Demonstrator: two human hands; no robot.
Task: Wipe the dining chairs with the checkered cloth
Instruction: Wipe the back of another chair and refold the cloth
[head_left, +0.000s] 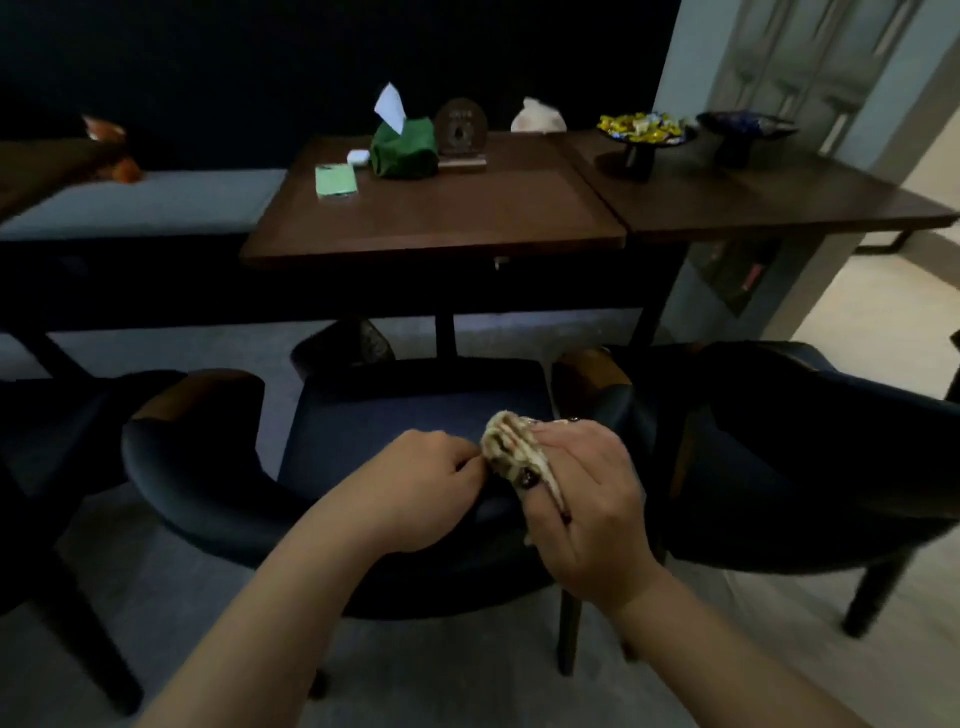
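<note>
A dark blue dining chair (363, 431) with a curved back stands right below me, its seat facing the table. My right hand (587, 499) grips the bunched checkered cloth (511, 447) above the rear of the seat. My left hand (426, 483) is just left of it, fingers curled, its fingertips pinching the cloth's left edge. A second dark chair (779, 447) stands to the right, and part of a third (62, 415) shows at the left edge.
Two dark wooden tables (441, 218) stand beyond the chairs, carrying a green tissue box (402, 148), a green pad (335, 179), a round ornament (461, 132) and a dish of sweets (641, 130). A grey bench (140, 200) runs along the left wall. Pale floor opens at the right.
</note>
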